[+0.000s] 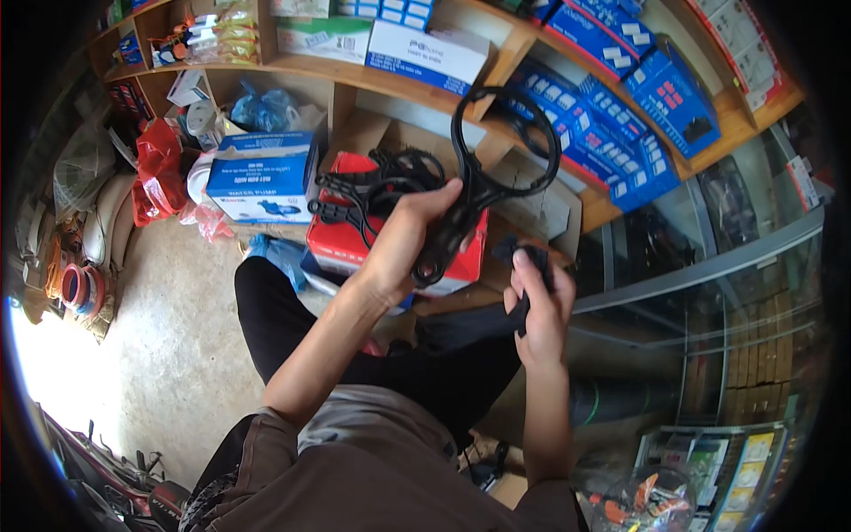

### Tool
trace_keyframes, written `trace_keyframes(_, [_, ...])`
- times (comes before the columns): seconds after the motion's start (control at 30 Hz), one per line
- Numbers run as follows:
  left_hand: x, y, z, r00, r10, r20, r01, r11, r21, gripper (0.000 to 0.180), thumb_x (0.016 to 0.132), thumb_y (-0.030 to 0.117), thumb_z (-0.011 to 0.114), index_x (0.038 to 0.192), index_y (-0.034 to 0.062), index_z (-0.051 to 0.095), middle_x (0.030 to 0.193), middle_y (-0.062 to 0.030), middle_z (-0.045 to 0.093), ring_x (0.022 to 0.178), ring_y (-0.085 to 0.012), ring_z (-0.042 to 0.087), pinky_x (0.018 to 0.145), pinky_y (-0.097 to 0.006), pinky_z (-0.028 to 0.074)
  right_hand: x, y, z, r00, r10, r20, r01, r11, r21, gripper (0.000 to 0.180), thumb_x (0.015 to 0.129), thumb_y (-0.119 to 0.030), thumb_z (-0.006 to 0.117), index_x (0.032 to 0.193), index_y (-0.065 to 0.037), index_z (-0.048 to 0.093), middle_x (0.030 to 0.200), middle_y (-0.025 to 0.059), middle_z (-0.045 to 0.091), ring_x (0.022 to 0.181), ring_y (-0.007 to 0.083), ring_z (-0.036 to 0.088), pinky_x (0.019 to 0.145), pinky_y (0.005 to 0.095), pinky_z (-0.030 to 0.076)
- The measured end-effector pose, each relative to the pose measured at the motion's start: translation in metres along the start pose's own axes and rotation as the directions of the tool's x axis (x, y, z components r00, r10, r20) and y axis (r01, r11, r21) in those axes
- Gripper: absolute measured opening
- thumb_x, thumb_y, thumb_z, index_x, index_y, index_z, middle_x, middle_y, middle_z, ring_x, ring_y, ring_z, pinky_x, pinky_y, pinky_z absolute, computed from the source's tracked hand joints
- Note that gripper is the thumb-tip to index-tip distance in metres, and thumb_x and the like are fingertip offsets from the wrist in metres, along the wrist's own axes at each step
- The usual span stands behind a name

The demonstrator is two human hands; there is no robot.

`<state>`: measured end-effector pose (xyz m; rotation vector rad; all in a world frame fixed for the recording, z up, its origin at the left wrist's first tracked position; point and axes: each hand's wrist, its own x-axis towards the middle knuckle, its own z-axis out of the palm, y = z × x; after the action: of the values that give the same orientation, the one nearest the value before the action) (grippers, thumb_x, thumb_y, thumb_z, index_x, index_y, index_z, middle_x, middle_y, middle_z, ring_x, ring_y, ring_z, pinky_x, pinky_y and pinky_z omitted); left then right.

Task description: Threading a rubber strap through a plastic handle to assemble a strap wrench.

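My left hand (403, 235) is closed round the handle of a black tool (441, 253) with a large open ring at its upper end. A second, smaller black ring shows behind that ring. My right hand (542, 310) pinches a bunched black cloth (474, 328), which hangs to the left over my lap, a little below the tool. Beyond my left hand, several similar black ringed tools (341, 213) lie in a pile on a red box (337, 255). My left hand and forearm hide part of that box.
A blue and white water pump box (261, 191) stands left of the red box. Wooden shelves (341, 78) with boxed goods run along the back. A glass display case (656, 284) is at the right. Red bags (160, 173) sit at the left above the concrete floor (173, 328).
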<state>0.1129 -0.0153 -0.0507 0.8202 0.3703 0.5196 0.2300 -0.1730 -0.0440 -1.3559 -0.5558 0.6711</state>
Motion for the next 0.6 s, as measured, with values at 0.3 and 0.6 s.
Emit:
trace_keyframes(0.3, [-0.002, -0.011, -0.006, 1.000, 0.011, 0.026, -0.011, 1.000, -0.013, 0.043, 0.112, 0.042, 0.045, 0.096, 0.0065, 0.064, 0.070, -0.0032, 0.061, 0.050, -0.0095, 0.051, 0.046, -0.024, 0.039, 0.003, 0.000, 0.005, 0.996, 0.081, 0.043, -0.085, 0.989, 0.119, 0.010, 0.100, -0.017, 0.073, 0.101, -0.010, 0.066, 0.077, -0.0061, 0.053, 0.063, 0.0005, 0.044, 0.051, 0.0205, 0.029])
trace_keyframes(0.6, [-0.006, -0.025, -0.016, 0.941, -0.045, 0.336, 0.177, 0.911, -0.373, 0.056, 0.112, 0.054, 0.032, 0.117, 0.0073, 0.061, 0.072, -0.0083, 0.058, 0.048, -0.0136, 0.046, 0.043, -0.025, 0.035, -0.003, -0.007, 0.010, 1.000, 0.017, -0.004, -0.017, 0.994, 0.108, 0.013, 0.100, -0.018, 0.074, 0.100, -0.006, 0.069, 0.077, -0.0062, 0.052, 0.061, 0.0008, 0.041, 0.051, 0.0208, 0.028])
